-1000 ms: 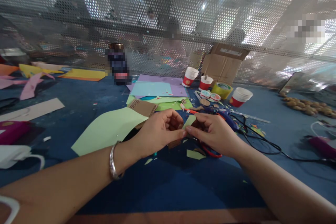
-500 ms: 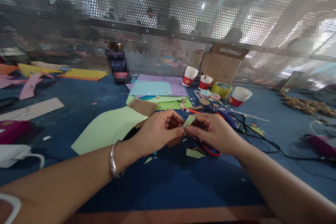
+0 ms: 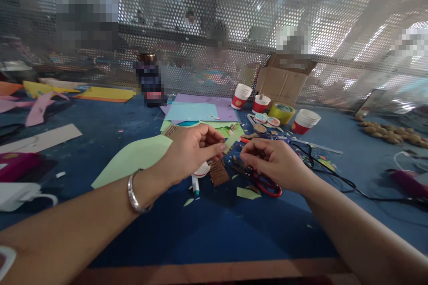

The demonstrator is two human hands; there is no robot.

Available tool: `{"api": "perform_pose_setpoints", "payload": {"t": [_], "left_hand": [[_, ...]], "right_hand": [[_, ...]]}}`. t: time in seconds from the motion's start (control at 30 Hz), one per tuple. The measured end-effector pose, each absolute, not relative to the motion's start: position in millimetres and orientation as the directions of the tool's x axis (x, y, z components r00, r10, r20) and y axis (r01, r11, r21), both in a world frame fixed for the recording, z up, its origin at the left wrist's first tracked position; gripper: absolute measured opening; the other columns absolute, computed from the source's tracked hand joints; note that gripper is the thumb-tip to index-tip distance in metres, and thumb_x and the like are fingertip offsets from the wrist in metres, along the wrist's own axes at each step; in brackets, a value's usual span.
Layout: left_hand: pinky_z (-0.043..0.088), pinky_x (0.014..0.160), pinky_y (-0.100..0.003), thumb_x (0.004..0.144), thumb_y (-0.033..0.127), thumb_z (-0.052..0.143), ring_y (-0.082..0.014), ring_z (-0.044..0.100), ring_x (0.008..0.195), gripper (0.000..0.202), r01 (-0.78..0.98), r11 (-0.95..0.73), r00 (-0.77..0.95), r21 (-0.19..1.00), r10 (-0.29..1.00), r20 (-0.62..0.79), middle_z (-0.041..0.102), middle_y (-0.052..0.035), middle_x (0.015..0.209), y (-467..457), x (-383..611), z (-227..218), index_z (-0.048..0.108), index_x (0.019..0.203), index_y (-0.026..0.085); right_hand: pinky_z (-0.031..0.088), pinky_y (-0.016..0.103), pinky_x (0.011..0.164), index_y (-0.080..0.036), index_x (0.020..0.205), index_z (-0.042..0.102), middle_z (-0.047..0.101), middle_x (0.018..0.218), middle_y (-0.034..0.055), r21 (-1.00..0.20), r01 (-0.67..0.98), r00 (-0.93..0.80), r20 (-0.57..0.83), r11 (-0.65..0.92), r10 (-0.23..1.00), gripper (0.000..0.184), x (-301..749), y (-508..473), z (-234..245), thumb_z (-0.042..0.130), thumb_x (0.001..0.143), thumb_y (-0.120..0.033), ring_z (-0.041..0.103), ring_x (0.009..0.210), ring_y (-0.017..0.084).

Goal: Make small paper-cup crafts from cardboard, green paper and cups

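Observation:
My left hand (image 3: 200, 148) pinches a small strip of pale green paper (image 3: 233, 140) between thumb and fingers. To its right, my right hand (image 3: 272, 160) has thumb and fingers closed together, apart from the strip; whether anything is between them is hidden. Red-handled scissors (image 3: 271, 189) lie under my right hand. Below my left hand are a piece of corrugated cardboard (image 3: 219, 174) and a white marker (image 3: 195, 184) with a teal end. A large pale green paper sheet (image 3: 130, 160) lies partly behind my left wrist, and a green offcut (image 3: 248, 193) lies nearer me.
Purple paper (image 3: 203, 99) and light blue paper (image 3: 190, 112) are stacked at the back. Paper cups (image 3: 241, 96), a yellow tape roll (image 3: 281, 114) and a cardboard box (image 3: 279, 87) stand right of them. Black cables (image 3: 347, 185) run rightward. A perforated metal screen (image 3: 200, 62) closes off the back.
My hands have moved apart; the green paper strip stays with my left hand, and my right hand has come off it. The cardboard, marker and scissors show more now.

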State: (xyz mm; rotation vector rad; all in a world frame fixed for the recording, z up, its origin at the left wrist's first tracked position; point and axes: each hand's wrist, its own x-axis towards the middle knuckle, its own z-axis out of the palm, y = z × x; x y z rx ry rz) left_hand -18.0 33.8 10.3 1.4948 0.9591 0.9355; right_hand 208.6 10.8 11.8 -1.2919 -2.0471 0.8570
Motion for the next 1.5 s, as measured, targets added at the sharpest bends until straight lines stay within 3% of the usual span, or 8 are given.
{"api": "perform_pose_setpoints", "payload": {"t": [0.13, 0.37, 0.67, 0.77, 0.97, 1.1, 1.27, 1.5], "left_hand": [[0.053, 0.063, -0.024, 0.08, 0.032, 0.078, -0.0118, 0.066, 0.068, 0.024, 0.137, -0.116, 0.284, 0.984, 0.956, 0.073, 0.07, -0.0007, 0.078, 39.8, -21.9, 12.0, 0.065, 0.091, 0.015], [0.055, 0.067, -0.025, 0.076, 0.031, 0.081, -0.0131, 0.068, 0.071, 0.028, 0.061, -0.062, 0.307, 0.996, 0.951, 0.041, 0.071, -0.0008, 0.079, 37.6, -18.6, 9.3, 0.063, 0.09, 0.015], [0.051, 0.062, -0.025, 0.077, 0.031, 0.078, -0.0139, 0.067, 0.072, 0.025, 0.055, -0.113, 0.251, 0.992, 0.963, 0.095, 0.068, -0.001, 0.082, 38.9, -19.7, 6.7, 0.064, 0.091, 0.015], [0.052, 0.065, -0.025, 0.078, 0.027, 0.076, -0.0131, 0.067, 0.073, 0.022, 0.025, -0.083, 0.276, 0.996, 0.958, 0.072, 0.067, 0.0001, 0.081, 36.2, -18.4, 6.9, 0.063, 0.091, 0.016], [0.05, 0.066, -0.024, 0.079, 0.025, 0.076, -0.012, 0.064, 0.073, 0.019, -0.024, 0.002, 0.386, 1.0, 0.922, 0.007, 0.064, 0.0021, 0.077, 23.2, -10.4, 9.3, 0.063, 0.089, 0.016], [0.052, 0.07, -0.025, 0.081, 0.024, 0.073, -0.0125, 0.064, 0.076, 0.016, -0.01, -0.019, 0.404, 1.0, 0.915, 0.022, 0.065, 0.0012, 0.081, 17.9, -6.6, 6.4, 0.063, 0.091, 0.017], [0.055, 0.074, -0.03, 0.081, 0.03, 0.075, -0.0156, 0.068, 0.08, 0.024, 0.018, -0.084, 0.29, 0.996, 0.954, 0.075, 0.067, -0.0009, 0.093, 14.8, -3.5, -1.9, 0.061, 0.098, 0.02], [0.055, 0.086, -0.032, 0.075, 0.034, 0.083, -0.0178, 0.069, 0.094, 0.037, -0.051, -0.043, 0.351, 0.998, 0.935, 0.058, 0.072, -0.004, 0.102, 11.9, 1.2, -4.5, 0.066, 0.103, 0.018]], "right_hand": [[0.039, 0.023, 0.054, -0.019, 0.084, 0.068, 0.064, 0.071, -0.0018, -0.708, 0.606, -0.365, 0.158, 0.363, 0.918, 0.016, 214.1, 11.2, 14.0, 0.062, 0.092, -0.031, 0.053, 0.06, 0.011], [0.041, 0.024, 0.056, -0.02, 0.084, 0.07, 0.067, 0.069, -0.0008, -0.544, 0.711, -0.551, -0.037, 0.446, 0.834, 0.01, 215.4, 6.8, 16.7, 0.063, 0.089, -0.025, 0.059, 0.06, 0.013], [0.034, 0.023, 0.054, -0.022, 0.082, 0.071, 0.067, 0.071, -0.0015, -0.407, 0.74, -0.62, -0.105, 0.535, 0.778, 0.003, 211.0, -0.4, 15.6, 0.069, 0.083, -0.02, 0.055, 0.06, 0.012], [0.036, 0.024, 0.054, -0.021, 0.086, 0.071, 0.066, 0.07, -0.0015, -0.433, 0.749, -0.567, -0.028, 0.501, 0.823, 0.005, 209.7, 1.3, 14.4, 0.066, 0.085, -0.02, 0.056, 0.06, 0.013], [0.042, 0.024, 0.059, -0.02, 0.09, 0.07, 0.067, 0.078, -0.0002, -0.643, 0.636, -0.392, 0.208, 0.427, 0.896, 0.016, 202.3, 1.6, 13.4, 0.063, 0.093, -0.034, 0.058, 0.067, 0.013], [0.041, 0.024, 0.059, -0.019, 0.081, 0.067, 0.065, 0.074, 0.0, -0.629, 0.63, -0.34, 0.302, 0.454, 0.89, 0.019, 198.4, -0.5, 10.6, 0.064, 0.092, -0.034, 0.056, 0.066, 0.014], [0.04, 0.024, 0.055, -0.02, 0.081, 0.065, 0.064, 0.072, 0.001, -0.618, 0.642, -0.292, 0.35, 0.454, 0.89, 0.019, 195.1, -1.2, 4.4, 0.063, 0.092, -0.035, 0.053, 0.061, 0.013], [0.038, 0.024, 0.058, -0.02, 0.076, 0.061, 0.059, 0.068, -0.0008, -0.462, 0.693, -0.355, 0.451, 0.554, 0.819, 0.01, 196.2, -2.1, 2.5, 0.063, 0.086, -0.022, 0.053, 0.06, 0.012]]}}
